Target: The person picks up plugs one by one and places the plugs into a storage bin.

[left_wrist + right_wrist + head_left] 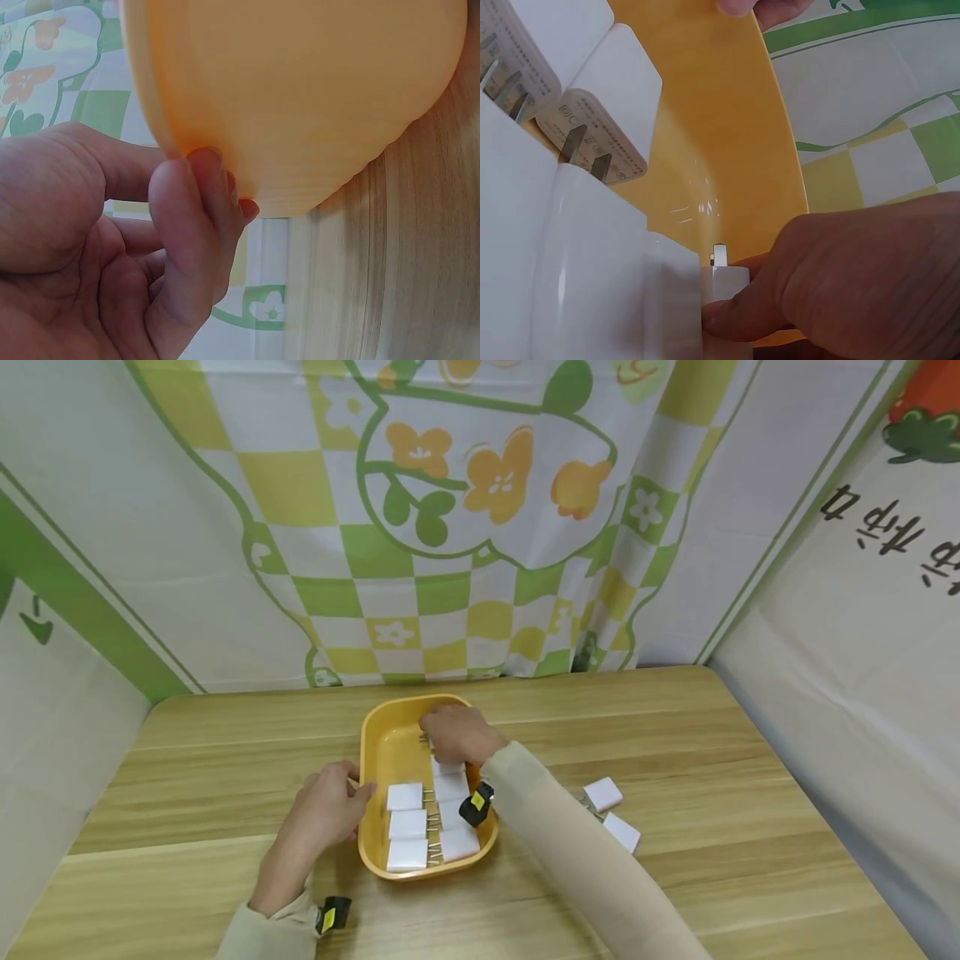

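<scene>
A yellow plastic tray (393, 752) sits on the table, holding white two-pin plug chargers in two rows. The left row (407, 824) and the right row (452, 787) have their metal prongs facing each other. My left hand (326, 802) pinches the tray's left rim, thumb at the edge and fingers against the outer wall (300, 90). Inside the tray's far right part, my right hand (459, 735) pinches a white charger (727, 283) between thumb and fingers. That charger stands at the far end of the right row, close beside its neighbour (673, 300); the hand partly covers it.
Two more white chargers, one farther back (603, 794) and one nearer (622, 833), lie on the wooden table (712, 760) right of the tray, partly behind the right sleeve. A patterned curtain (450, 585) hangs along the table's back edge.
</scene>
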The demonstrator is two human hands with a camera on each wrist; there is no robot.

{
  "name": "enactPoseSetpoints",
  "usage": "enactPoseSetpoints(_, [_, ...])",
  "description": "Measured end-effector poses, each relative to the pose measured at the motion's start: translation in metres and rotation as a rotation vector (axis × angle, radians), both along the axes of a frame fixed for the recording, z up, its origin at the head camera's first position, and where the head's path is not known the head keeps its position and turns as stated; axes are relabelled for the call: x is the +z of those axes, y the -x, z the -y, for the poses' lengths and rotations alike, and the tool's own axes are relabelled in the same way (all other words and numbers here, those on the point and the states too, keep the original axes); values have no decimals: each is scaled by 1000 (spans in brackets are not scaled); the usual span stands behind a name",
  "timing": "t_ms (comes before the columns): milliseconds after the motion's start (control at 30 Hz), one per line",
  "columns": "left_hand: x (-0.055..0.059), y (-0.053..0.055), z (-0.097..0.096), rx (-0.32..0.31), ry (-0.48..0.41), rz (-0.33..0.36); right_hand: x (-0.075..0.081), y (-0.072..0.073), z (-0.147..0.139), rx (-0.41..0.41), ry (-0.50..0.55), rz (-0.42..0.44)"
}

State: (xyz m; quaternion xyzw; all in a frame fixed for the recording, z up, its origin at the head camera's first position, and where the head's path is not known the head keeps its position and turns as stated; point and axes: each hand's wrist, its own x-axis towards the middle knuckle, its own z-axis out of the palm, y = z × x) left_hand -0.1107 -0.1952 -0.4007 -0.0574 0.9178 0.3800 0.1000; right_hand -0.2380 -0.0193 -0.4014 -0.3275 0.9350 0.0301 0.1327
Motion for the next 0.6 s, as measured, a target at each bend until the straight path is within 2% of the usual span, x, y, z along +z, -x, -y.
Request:
enactPoseSetpoints(367, [2,0,0,-10,-5,5,0,-1,-3,-13,22,53])
enactPoseSetpoints(600, [1,1,0,-12,-4,4,4,-5,-3,-7,-10,63])
